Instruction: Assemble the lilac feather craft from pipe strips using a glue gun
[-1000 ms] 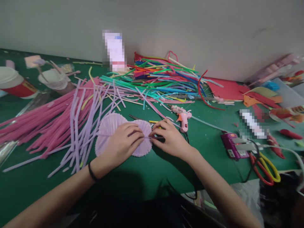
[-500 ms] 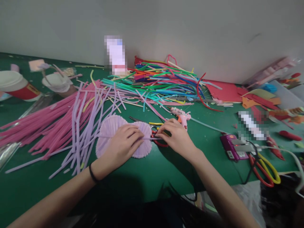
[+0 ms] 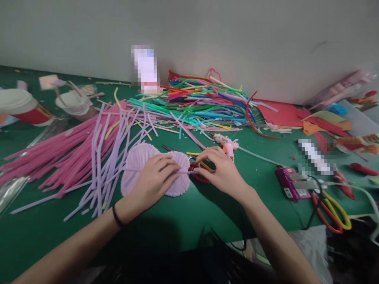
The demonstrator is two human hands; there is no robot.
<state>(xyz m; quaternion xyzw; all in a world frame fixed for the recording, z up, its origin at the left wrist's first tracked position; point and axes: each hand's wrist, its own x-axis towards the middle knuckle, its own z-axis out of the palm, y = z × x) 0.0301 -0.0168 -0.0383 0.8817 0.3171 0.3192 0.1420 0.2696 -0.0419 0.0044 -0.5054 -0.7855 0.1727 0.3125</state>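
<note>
A fuzzy lilac pipe-cleaner piece (image 3: pixel 139 157) with two rounded lobes and frilled edges lies in front of me. My left hand (image 3: pixel 156 175) covers its middle, fingers together and bent over it; the thumb is hidden. Across the piece runs a single lilac pipe cleaner (image 3: pixel 185 172), sticking out past the right lobe. With thumb and fingertips my right hand (image 3: pixel 220 167) pinches that pipe cleaner's right end. Red-handled pliers (image 3: pixel 199 179) lie on the table partly behind my right hand, with another yellow-handled tool (image 3: pixel 193 154) beside them.
Pink pipe cleaners (image 3: pixel 74 157) and loose lilac ones (image 3: pixel 99 157) lie left; a multicoloured pile (image 3: pixel 204 100) is behind. A pink glue gun (image 3: pixel 227 145) lies beyond my right hand. Farther right are a purple power strip (image 3: pixel 288 183) and red-and-yellow-handled scissors (image 3: pixel 334 213). Cups (image 3: pixel 23 106) stand left.
My right hand's fingers have shifted slightly along the pipe cleaner and opened into a rounder pinch. My left hand stays on the lilac piece. The whole view has shifted very slightly.
</note>
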